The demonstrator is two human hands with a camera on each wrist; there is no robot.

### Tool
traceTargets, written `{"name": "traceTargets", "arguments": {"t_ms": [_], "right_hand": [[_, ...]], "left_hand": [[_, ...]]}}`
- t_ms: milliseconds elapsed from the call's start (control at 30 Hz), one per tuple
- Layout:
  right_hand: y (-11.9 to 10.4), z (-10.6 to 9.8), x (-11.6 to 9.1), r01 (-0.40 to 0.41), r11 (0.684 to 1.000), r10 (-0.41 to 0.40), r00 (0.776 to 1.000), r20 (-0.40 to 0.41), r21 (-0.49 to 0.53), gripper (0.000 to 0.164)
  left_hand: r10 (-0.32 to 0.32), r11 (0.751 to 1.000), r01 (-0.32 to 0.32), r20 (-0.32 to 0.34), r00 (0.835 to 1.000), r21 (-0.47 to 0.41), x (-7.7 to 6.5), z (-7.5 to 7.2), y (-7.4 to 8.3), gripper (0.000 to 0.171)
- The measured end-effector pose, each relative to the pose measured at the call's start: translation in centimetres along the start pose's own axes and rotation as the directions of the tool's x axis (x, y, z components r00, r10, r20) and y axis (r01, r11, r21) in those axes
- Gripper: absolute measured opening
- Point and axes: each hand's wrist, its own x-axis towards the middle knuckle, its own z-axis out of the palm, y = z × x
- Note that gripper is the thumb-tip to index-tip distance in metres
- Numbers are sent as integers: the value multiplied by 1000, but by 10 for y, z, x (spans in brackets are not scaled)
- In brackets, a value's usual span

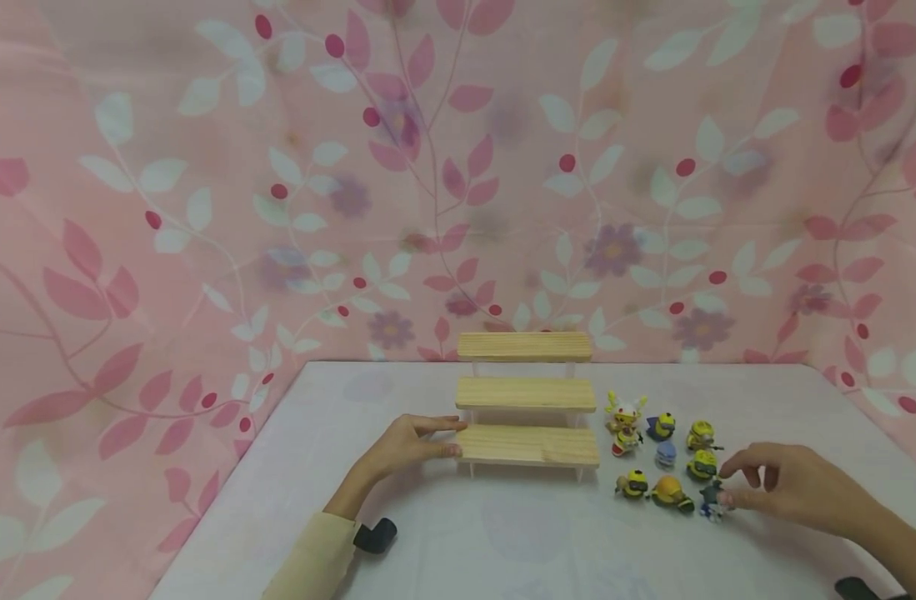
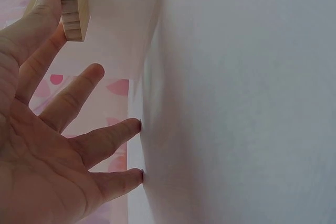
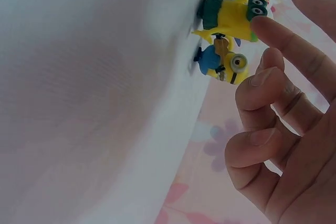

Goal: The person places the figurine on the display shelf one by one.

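Note:
My left hand (image 1: 407, 448) is at the left end of a three-tier wooden display stand (image 1: 528, 446), with thumb and index finger pinching the end of its lowest board (image 2: 74, 6). The other fingers spread out below it. On the right, my right hand (image 1: 791, 492) reaches to a small grey-and-white figurine (image 1: 712, 502), thumb and index finger apart beside it. In the right wrist view, the index fingertip overlaps a yellow minion figurine (image 3: 231, 17) in dark green, while the middle and other fingers curl loosely. A minion with a guitar (image 3: 218, 61) stands close by.
Several more figurines stand right of the stand, among them a taller one with yellow horns (image 1: 624, 421), an orange-topped one (image 1: 669, 492) and a small blue one (image 1: 665, 454). A white cloth covers the table (image 1: 533, 537). Floral pink fabric (image 1: 458, 167) hangs behind.

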Motion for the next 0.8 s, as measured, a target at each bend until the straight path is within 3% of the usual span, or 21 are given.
{"name": "traceTargets", "arguments": {"t_ms": [200,400,800], "right_hand": [[0,4,0,-5,1000,6,998,57,-13,29],[0,7,0,38,999,-37,998,54,-12,30],[0,10,0,50,999,-50,998,44,10,30]], "left_hand": [[-4,1000,4,5,1000,-15,0,1,-2,45],[-9,1000,9,-1,1000,-11,-1,1,-2,44],[-15,1000,14,-7,1000,-7,0,1,-2,44]]}}
